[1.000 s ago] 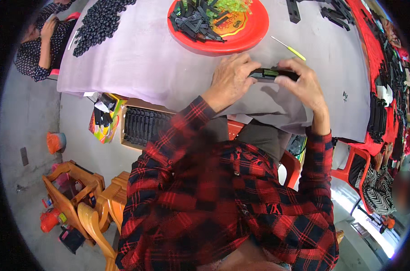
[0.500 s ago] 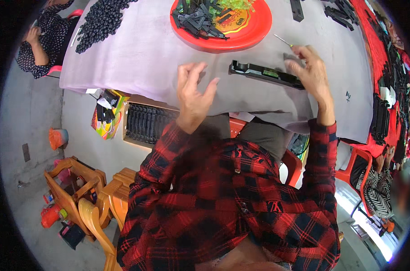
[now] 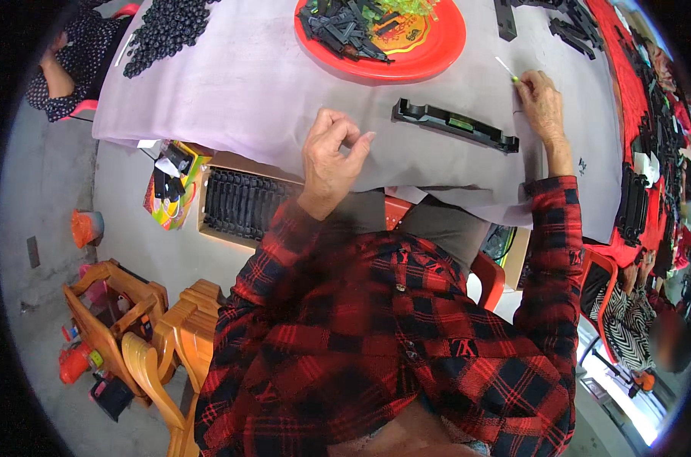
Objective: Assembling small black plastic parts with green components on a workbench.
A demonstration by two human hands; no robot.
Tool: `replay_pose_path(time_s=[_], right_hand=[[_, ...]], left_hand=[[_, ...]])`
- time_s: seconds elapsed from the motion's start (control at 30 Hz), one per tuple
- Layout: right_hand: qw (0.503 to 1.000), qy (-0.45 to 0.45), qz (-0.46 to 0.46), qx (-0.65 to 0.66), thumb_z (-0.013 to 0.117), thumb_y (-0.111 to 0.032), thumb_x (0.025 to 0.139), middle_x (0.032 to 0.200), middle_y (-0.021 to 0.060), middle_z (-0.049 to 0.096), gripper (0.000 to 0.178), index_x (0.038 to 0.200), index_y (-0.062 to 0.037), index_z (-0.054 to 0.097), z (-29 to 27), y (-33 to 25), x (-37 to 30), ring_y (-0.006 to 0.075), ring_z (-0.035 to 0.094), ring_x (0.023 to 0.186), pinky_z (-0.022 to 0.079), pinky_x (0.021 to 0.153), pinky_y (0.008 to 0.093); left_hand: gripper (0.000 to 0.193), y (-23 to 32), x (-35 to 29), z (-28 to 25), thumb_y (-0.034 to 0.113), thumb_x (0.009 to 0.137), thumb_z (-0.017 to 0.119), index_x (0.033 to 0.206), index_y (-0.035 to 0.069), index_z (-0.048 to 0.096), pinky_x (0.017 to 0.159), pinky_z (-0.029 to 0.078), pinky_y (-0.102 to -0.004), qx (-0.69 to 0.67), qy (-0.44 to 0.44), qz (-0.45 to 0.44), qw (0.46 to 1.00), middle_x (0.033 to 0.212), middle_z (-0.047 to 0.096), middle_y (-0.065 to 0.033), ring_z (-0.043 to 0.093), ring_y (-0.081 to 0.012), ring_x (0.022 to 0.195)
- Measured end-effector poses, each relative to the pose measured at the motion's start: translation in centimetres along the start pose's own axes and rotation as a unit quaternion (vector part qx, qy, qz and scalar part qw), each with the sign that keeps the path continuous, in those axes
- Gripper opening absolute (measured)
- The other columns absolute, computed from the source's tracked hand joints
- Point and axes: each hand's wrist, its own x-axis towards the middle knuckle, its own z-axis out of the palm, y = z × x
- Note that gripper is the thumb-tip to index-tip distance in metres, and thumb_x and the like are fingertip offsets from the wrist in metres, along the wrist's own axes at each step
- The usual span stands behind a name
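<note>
A long black plastic housing (image 3: 456, 126) lies on the cloth between my hands, with a small yellow-green insert in its middle; it looks like the body of a spirit level. Neither hand touches it. My right hand (image 3: 542, 107) is beyond its right end, fingers closed on the handle of a small screwdriver (image 3: 515, 79). The screwdriver's thin shaft points away to the far left. Left of the housing, my left hand (image 3: 334, 156) hovers near the table's front edge. Its fingers are loosely curled, the thumb stands apart, and nothing shows in it.
A red plate (image 3: 406, 72) holds black strips and yellow-green pieces. Small round black parts (image 3: 166, 34) are heaped at the far left, and more black housings (image 3: 505, 19) lie far right. A cardboard box (image 3: 227, 238) of black parts stands below the table. Other people sit at both sides.
My right hand has moved away from the housing's right end and taken hold of the screwdriver that lay on the cloth. The fingers of my left hand have curled in more.
</note>
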Motion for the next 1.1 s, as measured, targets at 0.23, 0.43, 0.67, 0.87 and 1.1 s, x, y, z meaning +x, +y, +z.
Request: replay_pose_path(time_s=[0.23,0.43,0.67,0.87,1.1], right_hand=[[0.976,0.062,0.032,0.206,0.071,-0.020,0.089,0.094,0.0092,0.069,0.021,0.104,-0.0056,0.071,-0.4,-6.7,3.2,0.0201,0.065,0.081,0.053,0.077,0.0325],[0.961,0.000,-0.078,0.264,0.074,-0.025,0.085,0.085,0.0126,0.071,0.022,0.095,-0.0057,0.073,3.3,-18.0,7.1,0.0239,0.069,0.077,0.054,0.072,0.0352],[0.979,-0.115,-0.030,0.165,0.080,-0.027,0.081,0.084,0.0108,0.068,0.026,0.095,-0.0061,0.073,6.5,-19.8,9.1,0.0209,0.066,0.076,0.052,0.069,0.0347],[0.945,-0.088,0.028,0.314,0.079,-0.018,0.084,0.079,-0.0001,0.063,0.016,0.090,-0.0050,0.072,5.1,-18.7,8.4,0.0061,0.054,0.071,0.045,0.064,0.0251],[0.744,-0.070,0.127,0.653,0.076,-0.010,0.087,0.081,-0.0023,0.065,0.007,0.090,-0.0063,0.070,-0.3,-19.0,4.0,0.0055,0.059,0.071,0.046,0.066,0.0210]], left_hand=[[0.021,0.1,0.0,0.3,-0.001,0.076,0.079,0.074,0.001,0.058,0.060,0.045,-0.0300,0.016,-0.004,0.015,1.000,0.085,0.055,-0.0077,0.054,-0.0174,0.071],[0.021,-0.4,-0.3,0.3,0.002,0.074,0.079,0.073,0.003,0.058,0.062,0.046,-0.0344,0.027,-0.001,0.017,0.999,0.085,0.055,-0.0079,0.056,-0.0217,0.070],[0.021,-0.1,-0.1,0.4,-0.001,0.074,0.079,0.073,0.002,0.058,0.061,0.046,-0.0311,0.048,-0.001,0.035,0.998,0.085,0.055,-0.0085,0.055,-0.0192,0.071],[0.020,0.1,-0.1,0.4,0.001,0.078,0.079,0.076,0.002,0.060,0.061,0.045,-0.0293,-0.013,0.001,0.018,1.000,0.085,0.055,-0.0056,0.054,-0.0152,0.070],[0.034,3.4,3.5,0.5,0.008,0.086,0.077,0.116,-0.001,0.064,0.077,0.053,-0.0264,-0.249,-0.009,-0.141,0.958,0.102,0.067,-0.0073,0.063,-0.0111,0.087]])
